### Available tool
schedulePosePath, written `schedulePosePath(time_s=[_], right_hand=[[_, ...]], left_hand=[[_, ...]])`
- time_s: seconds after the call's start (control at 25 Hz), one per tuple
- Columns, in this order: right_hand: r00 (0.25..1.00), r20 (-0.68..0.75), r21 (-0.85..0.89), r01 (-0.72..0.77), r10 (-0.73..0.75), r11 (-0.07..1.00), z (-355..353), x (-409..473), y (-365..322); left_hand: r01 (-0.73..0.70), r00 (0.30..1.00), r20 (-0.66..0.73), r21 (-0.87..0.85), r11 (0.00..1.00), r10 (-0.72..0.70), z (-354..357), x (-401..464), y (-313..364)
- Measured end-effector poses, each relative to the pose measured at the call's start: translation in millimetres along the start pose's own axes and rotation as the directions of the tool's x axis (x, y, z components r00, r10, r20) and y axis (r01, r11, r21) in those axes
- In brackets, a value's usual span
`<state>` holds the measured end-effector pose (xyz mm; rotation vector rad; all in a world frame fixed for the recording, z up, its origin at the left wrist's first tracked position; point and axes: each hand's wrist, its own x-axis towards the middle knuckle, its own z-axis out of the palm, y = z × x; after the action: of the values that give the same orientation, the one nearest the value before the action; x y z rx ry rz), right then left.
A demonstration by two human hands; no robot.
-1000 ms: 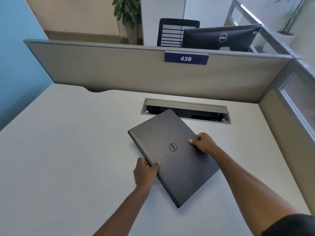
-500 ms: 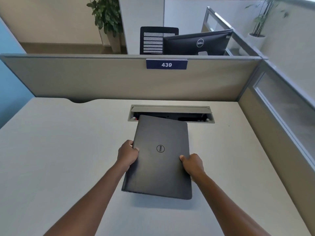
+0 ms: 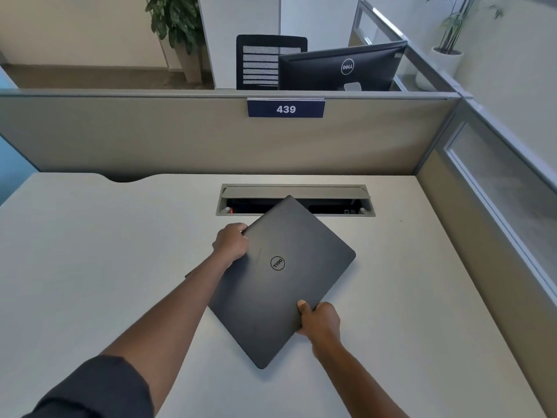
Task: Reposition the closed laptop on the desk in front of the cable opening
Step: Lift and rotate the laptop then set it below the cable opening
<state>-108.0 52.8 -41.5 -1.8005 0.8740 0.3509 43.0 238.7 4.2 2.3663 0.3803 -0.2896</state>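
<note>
A closed dark grey laptop [image 3: 281, 282] with a round logo on its lid lies skewed over the pale desk [image 3: 90, 251], one corner pointing away from me. That far corner overlaps the front of the rectangular cable opening [image 3: 295, 200], whose flap stands up. My left hand [image 3: 230, 242] grips the laptop's upper left edge. My right hand [image 3: 319, 322] grips its lower right edge with the thumb on the lid. The laptop's near corner points toward me.
A beige partition [image 3: 180, 137] with a blue "439" plate [image 3: 285, 108] closes the desk's back, and a glazed partition [image 3: 497, 191] closes the right side. Behind it stand a black monitor [image 3: 340, 67] and a chair [image 3: 265, 60]. A curved notch [image 3: 126, 178] cuts the desk's back edge.
The laptop has turned clockwise, from tilted left through straight to tilted right. My left hand moved up along its left edge and my right hand down toward me.
</note>
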Motion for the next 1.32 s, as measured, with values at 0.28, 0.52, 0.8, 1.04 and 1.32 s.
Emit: schedulePosePath(time_s=[0.28,0.52,0.8,1.04,1.32], right_hand=[[0.995,0.018,0.074,-0.095,0.094,0.993,23.6,-16.8,-10.2],[0.986,0.059,0.199,-0.167,0.158,0.966,43.3,-28.4,-10.5],[0.965,0.119,0.393,-0.261,0.232,0.882,56.3,-27.9,-8.3],[0.958,0.132,0.413,-0.286,0.254,0.865,64.4,-20.6,-14.5],[0.94,0.157,0.426,-0.341,0.303,0.838,69.2,-14.4,-21.7]], left_hand=[[-0.047,0.998,0.041,0.254,0.966,0.038,9.0,32.9,18.5],[-0.153,0.982,0.159,0.343,0.927,0.103,12.0,51.6,23.5],[-0.316,0.935,0.295,0.437,0.842,0.198,31.0,64.9,30.7],[-0.391,0.911,0.337,0.522,0.758,0.238,48.3,75.8,36.8],[-0.441,0.891,0.347,0.511,0.738,0.292,58.5,85.3,36.0]])
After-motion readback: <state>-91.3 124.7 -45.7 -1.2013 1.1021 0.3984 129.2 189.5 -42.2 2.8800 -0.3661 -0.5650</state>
